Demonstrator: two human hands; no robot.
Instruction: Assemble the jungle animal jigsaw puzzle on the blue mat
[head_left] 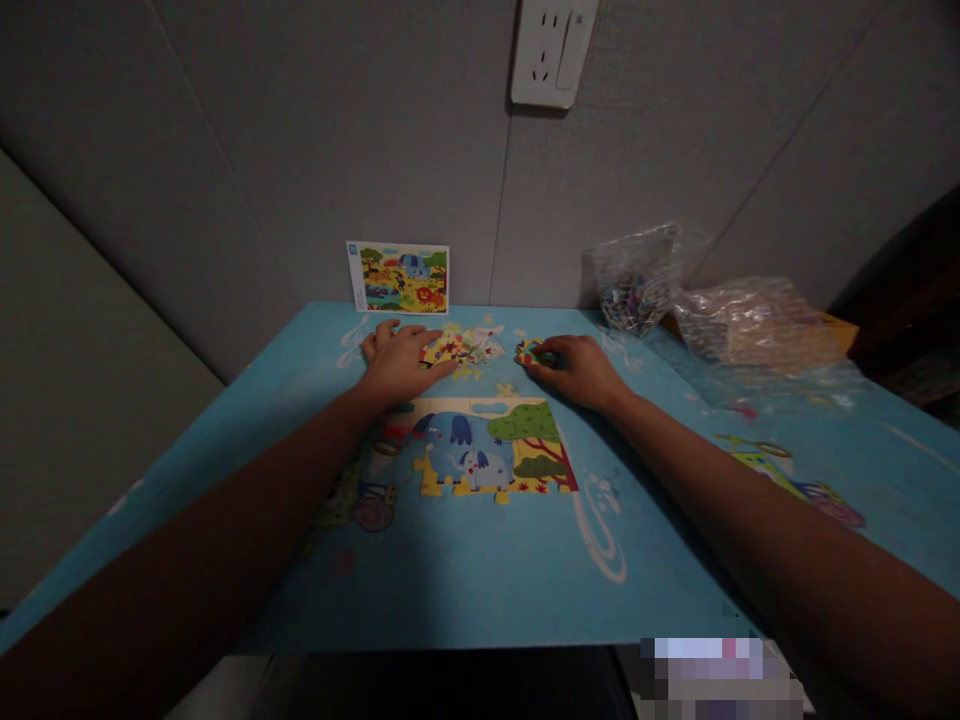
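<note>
A partly joined jigsaw puzzle (465, 460) with blue elephants and green trees lies flat on the blue table. Behind it is a heap of loose puzzle pieces (469, 347). My left hand (401, 358) rests at the left side of the heap, fingers spread, touching pieces there. To the right of the heap, my right hand (581, 368) has its fingers closed on a colourful puzzle piece (531, 352); the fingers partly cover it, and I cannot tell whether there is more than one. My left forearm hides the puzzle's left edge.
A picture card (401, 278) of the animal scene leans upright against the wall. Clear plastic bags (765, 325) lie at the back right, one bag (637, 290) holding small dark bits. A wall socket (555, 55) is above. The table (450, 590) has a printed cover.
</note>
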